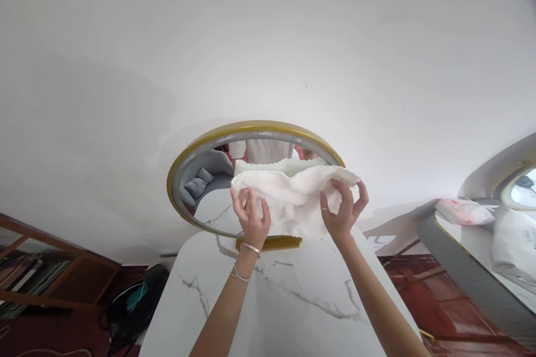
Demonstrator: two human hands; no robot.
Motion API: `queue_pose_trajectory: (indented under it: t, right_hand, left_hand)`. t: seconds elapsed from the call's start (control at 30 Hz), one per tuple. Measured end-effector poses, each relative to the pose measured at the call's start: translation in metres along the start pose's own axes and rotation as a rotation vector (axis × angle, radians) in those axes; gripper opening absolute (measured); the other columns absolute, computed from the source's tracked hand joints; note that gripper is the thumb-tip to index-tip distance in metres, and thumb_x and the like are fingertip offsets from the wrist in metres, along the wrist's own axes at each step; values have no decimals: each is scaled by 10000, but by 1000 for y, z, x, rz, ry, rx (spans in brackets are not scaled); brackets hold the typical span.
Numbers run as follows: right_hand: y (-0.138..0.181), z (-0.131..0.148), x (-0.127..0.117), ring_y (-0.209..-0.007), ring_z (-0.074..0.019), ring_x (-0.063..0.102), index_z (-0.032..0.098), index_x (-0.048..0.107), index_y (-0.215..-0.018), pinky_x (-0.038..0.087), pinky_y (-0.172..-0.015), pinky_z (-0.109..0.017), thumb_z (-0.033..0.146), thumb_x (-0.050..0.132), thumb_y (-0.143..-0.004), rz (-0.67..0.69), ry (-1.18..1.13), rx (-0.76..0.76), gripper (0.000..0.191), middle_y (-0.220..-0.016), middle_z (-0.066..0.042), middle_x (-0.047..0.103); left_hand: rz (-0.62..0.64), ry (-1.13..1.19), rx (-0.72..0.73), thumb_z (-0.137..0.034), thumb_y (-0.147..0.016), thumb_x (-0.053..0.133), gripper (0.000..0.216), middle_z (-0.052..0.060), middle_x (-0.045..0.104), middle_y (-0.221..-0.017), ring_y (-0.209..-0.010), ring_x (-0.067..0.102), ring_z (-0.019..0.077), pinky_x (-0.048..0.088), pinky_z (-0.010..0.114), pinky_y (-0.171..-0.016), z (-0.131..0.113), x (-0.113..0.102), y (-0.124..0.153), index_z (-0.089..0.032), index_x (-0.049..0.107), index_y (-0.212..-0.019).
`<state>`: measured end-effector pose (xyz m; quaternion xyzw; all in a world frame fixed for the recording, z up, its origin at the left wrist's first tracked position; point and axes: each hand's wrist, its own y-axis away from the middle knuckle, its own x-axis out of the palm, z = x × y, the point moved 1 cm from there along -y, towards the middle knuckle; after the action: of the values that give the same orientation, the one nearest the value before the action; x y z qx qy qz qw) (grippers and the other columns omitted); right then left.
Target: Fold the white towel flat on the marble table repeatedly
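Note:
A thin, wrinkled white cloth (288,198) with uneven edges is spread between my hands. It is held up in front of the round mirror (256,124), whose gold frame leans at the wall. My left hand (252,217), with bracelets at the wrist, is closed on the cloth's left side. On the opposite side, my right hand (344,209), wearing a ring, has its fingers curled on the right edge. The cloth covers the mirror's right part, and its reflection shows just behind it. Below sits the mirror's gold base (278,243).
Beneath my forearms is a white marble-patterned table (293,301). To the right, a second table (460,245) carries a tissue pack (464,212), a white bag (517,242) and another mirror (521,189). A wooden bookcase (84,279) and a black bag (138,307) stand at left.

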<state>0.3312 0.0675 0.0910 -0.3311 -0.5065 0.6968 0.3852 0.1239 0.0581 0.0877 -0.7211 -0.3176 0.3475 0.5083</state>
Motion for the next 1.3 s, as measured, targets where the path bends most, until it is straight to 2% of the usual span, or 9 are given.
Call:
queue_pose_trajectory:
  t: [0.17,0.27,0.37,0.53,0.73,0.8,0.93,1.17,1.3]
  right_hand:
    - [20,-4,18,-1192,-255,507,277,333,-1261,589,-845,-448,146,653,-802,-47,-57,-118,575,-1343,-113,231]
    - [32,-7,20,-1185,-231,485,281,390,-1168,605,-785,-368,105,728,-726,-97,-15,-205,583,-1293,-96,282]
    - [33,-9,18,-1105,-207,534,276,446,-1060,590,-765,-342,89,766,-683,-144,15,-291,529,-1229,-80,337]
    - [29,-12,21,-1132,-283,561,217,550,-1056,521,-924,-490,170,708,-754,74,14,-339,344,-1099,-68,498]
    - [35,-17,33,-1192,-308,515,158,569,-1161,470,-968,-482,299,623,-835,64,122,-341,359,-1148,-143,593]
    - [35,-16,38,-1176,-291,526,171,590,-1116,466,-965,-468,282,603,-849,19,117,-348,290,-1121,-130,604]
    - [32,-12,44,-1100,-248,555,196,607,-993,477,-930,-440,237,564,-867,-60,102,-358,139,-1050,-102,600]
    - [19,-5,47,-985,-198,558,218,577,-863,495,-849,-389,77,538,-814,-143,96,-361,155,-959,-59,581]
    - [-7,0,47,-998,-194,569,206,570,-860,494,-863,-390,93,499,-848,-179,66,-416,133,-953,-57,603]
  left_hand:
    - [81,-90,139,-135,-883,533,475,183,311,-1395,-1374,307,325,431,483,-1041,11,16,22,-167,445,-1348]
    - [92,-97,169,-97,-862,546,463,152,401,-1290,-1380,291,321,409,483,-1058,14,19,26,-171,484,-1315]
    - [78,-67,191,-60,-840,553,470,131,365,-1342,-1383,281,309,386,467,-1072,14,18,24,-215,523,-1282]
    - [62,-62,209,-74,-853,525,367,125,310,-1431,-1389,249,306,345,460,-1080,16,21,16,-228,608,-1175]
    - [-144,-125,261,-242,-835,640,308,125,591,-1059,-1110,490,244,443,371,-897,24,24,-11,-183,637,-1138]
    - [-202,-147,264,-259,-804,689,271,91,617,-912,-971,525,218,436,344,-819,25,22,-20,-199,673,-1067]
    - [-178,-161,270,-209,-754,743,109,36,608,-724,-808,504,186,367,352,-781,21,17,-30,-238,716,-856]
    - [-205,-149,264,-161,-750,736,83,28,578,-664,-766,470,178,334,346,-742,16,15,-35,-234,696,-750]
    - [-260,-170,262,-188,-773,711,60,42,592,-693,-794,498,187,362,352,-744,13,15,-56,-237,702,-738]
